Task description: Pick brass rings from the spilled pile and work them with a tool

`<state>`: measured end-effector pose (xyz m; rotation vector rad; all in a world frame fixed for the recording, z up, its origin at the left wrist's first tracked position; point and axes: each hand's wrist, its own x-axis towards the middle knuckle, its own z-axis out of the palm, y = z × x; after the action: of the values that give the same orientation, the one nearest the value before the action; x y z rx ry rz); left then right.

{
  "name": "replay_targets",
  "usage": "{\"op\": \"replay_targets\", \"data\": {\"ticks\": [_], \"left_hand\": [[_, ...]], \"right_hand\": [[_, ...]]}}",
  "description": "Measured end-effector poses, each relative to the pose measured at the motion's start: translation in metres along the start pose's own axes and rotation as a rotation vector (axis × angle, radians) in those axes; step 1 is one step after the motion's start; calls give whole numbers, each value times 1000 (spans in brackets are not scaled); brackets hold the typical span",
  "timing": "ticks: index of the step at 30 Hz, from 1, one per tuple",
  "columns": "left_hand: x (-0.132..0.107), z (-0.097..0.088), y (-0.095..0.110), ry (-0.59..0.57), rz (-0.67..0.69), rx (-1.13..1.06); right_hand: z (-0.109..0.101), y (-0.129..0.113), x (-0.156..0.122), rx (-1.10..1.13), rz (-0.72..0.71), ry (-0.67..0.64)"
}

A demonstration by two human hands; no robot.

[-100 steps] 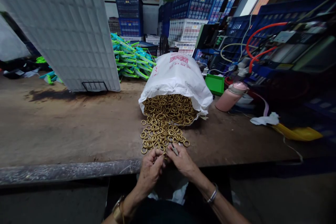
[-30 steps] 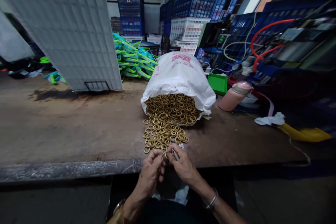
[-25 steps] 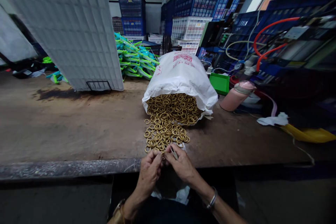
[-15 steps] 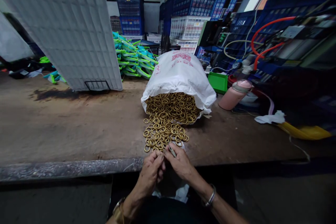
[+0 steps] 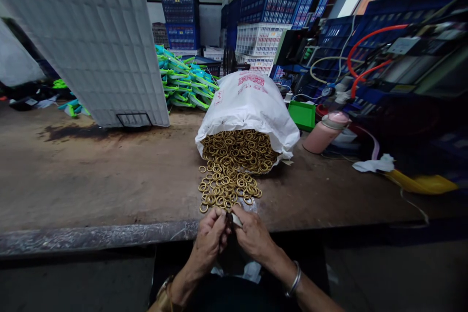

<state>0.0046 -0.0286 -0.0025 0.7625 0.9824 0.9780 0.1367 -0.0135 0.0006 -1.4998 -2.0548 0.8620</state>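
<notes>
A white sack (image 5: pixel 252 105) lies on its side on the brown workbench (image 5: pixel 91 180), spilling a heap of brass rings (image 5: pixel 230 175) toward me. My left hand (image 5: pixel 210 241) and my right hand (image 5: pixel 252 236) meet at the bench's near edge, just below the loose rings. Both are pinched together, fingertips touching. Between them a small dark and pale object (image 5: pixel 233 218) is held; I cannot make out what it is. A watch sits on my left wrist and a metal bangle on my right.
A white gridded panel (image 5: pixel 95 39) leans at the back left. Green and blue plastic parts (image 5: pixel 186 83) are piled behind it. A green box (image 5: pixel 302 114), a pink flask (image 5: pixel 323 131), hoses and stacked blue crates (image 5: pixel 270 5) crowd the right.
My hands have stayed together at the bench edge, drawing slightly nearer to me. The thin tool that stuck up from my right fingers is now tucked between both hands.
</notes>
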Motion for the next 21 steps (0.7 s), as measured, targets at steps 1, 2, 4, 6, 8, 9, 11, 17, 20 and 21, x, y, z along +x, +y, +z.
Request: {"op": "replay_targets", "data": {"ticks": [1,2,4,6,8,9,11,17,20,21], "left_hand": [[0,0,0,8,5,18],[0,0,0,16,9,34],[0,0,1,26,25,65],[1,-1,1,28,63,98],[1,-1,-1,31,107,122],[1,-2,-2,33,123,130],[1,-2,-3,42,137,138],[2,-2,-3,59,138,143],[0,-2,-3,61,115,140],[-2,-1,-3,56,98,138]], "right_hand": [[0,-1,0,-28,1,-7],[1,-2,-1,-55,4,-8],[1,-4,0,-98,2,-6],[1,-5,0,-136,-3,0],[0,-6,-1,-182,8,8],[-1,-7,-1,-205,16,8],[-2,-8,-2,-245,27,7],[-1,-11,-4,-270,34,-2],[1,-12,-1,-286,66,-26],[1,-11,0,-308,86,-36]]}}
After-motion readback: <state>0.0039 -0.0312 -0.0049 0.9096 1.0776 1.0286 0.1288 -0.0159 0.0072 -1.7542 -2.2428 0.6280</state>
